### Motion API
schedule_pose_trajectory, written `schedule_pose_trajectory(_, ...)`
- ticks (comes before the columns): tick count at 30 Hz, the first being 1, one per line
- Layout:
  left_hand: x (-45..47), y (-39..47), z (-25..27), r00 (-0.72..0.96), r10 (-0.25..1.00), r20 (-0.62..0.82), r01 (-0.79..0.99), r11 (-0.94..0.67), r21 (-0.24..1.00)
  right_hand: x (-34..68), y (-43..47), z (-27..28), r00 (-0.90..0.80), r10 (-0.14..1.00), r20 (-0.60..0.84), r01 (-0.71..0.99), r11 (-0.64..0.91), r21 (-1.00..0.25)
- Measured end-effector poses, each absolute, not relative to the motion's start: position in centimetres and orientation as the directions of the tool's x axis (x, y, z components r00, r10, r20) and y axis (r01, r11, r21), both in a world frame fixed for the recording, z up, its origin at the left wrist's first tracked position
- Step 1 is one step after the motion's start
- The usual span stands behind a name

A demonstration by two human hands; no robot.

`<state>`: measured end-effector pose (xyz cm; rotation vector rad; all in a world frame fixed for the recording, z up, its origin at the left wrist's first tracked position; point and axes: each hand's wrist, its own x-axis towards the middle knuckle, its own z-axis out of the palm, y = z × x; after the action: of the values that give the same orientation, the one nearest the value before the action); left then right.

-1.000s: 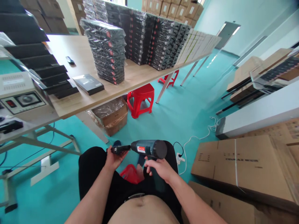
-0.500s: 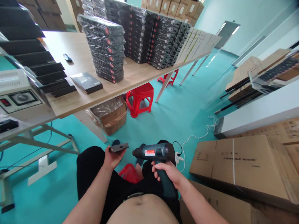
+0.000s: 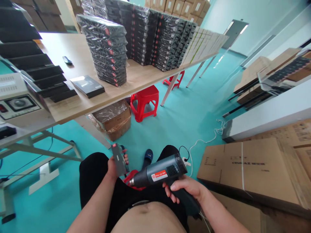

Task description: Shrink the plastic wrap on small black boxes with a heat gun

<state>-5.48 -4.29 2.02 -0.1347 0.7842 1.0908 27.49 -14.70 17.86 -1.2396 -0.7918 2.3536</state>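
In my left hand [image 3: 113, 167] is a flat dark grey box [image 3: 119, 159], held upright with a long narrow side facing me and a small red mark near its top. My fingers wrap round its far side. My right hand [image 3: 183, 190] grips the handle of a dark heat gun [image 3: 155, 172] with a red and white label. The gun's metal nozzle points left, close to the lower end of the box, with a small gap between them. Both hands are above my lap.
A wooden table [image 3: 136, 77] bears stacks of film-wrapped black boxes [image 3: 107, 48] and a single flat box [image 3: 87, 86]. Beneath stand an open carton [image 3: 118, 121] and a red stool [image 3: 145, 100]. Large cartons [image 3: 245, 168] stand at my right; a white cable [image 3: 206, 142] crosses the floor.
My left hand has turned the box from lying level to standing upright. The heat gun has moved left and lower, and its nozzle now tilts down toward the box.
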Motion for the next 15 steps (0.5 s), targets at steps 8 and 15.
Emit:
schedule_pose_trajectory(8,-5.2,-5.2,4.3,0.510,0.722,-0.468,-0.742,0.645,0.185,24.1,-8.8,17.0,-0.262,0.751,-0.606,-0.167,-0.654,-0.738)
schedule_pose_trajectory(15,-5.5,-5.5,4.5,0.334,0.698,-0.633,-0.764,0.594,0.253,20.3,-6.8,19.1,-0.510,0.683,-0.522,-0.043,-0.627,-0.778)
